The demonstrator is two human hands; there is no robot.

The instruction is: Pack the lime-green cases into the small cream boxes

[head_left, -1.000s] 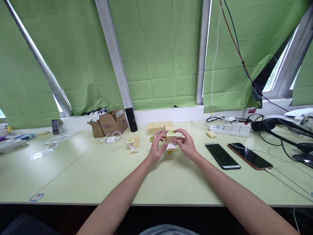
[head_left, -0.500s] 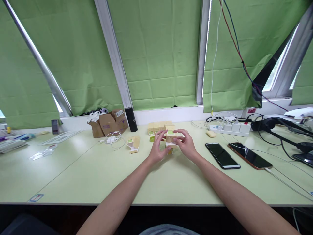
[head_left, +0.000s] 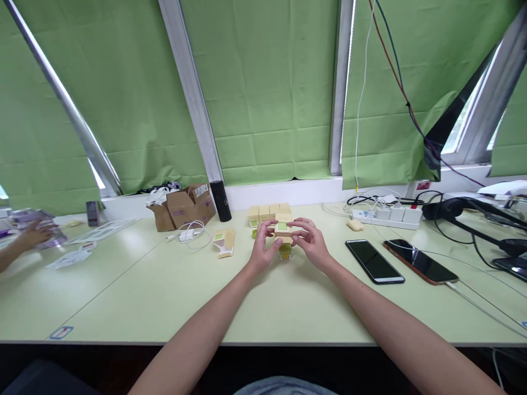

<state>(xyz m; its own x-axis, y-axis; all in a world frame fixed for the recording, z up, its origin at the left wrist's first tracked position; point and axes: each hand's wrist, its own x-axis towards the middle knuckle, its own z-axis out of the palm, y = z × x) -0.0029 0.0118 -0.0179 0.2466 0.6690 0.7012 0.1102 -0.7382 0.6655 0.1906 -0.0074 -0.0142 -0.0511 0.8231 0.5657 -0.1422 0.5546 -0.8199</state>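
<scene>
A small cream cardboard box (head_left: 282, 232) with a green-and-white label on it is held between my two hands above the table. My left hand (head_left: 263, 247) grips its left side, thumb low and fingers curled over. From the right, the fingers of my right hand (head_left: 310, 242) close on its other side. Just below the box stands a small clear jar (head_left: 285, 252) with yellow-green contents. Several similar small boxes (head_left: 263, 212) stand in a row behind my hands. Left of them lies an opened box (head_left: 224, 243).
A brown carton (head_left: 185, 207), a black cylinder (head_left: 221, 201) and a white cable with charger (head_left: 189, 235) are at the back left. Two phones (head_left: 374, 261) lie right of my hands, near a power strip (head_left: 387, 216). Another person's hand (head_left: 37, 235) touches a clear plastic package at far left.
The box in my hands has shifted slightly left, and more of the jar below it shows. Another person's hand has come in at far left with a clear plastic package.
</scene>
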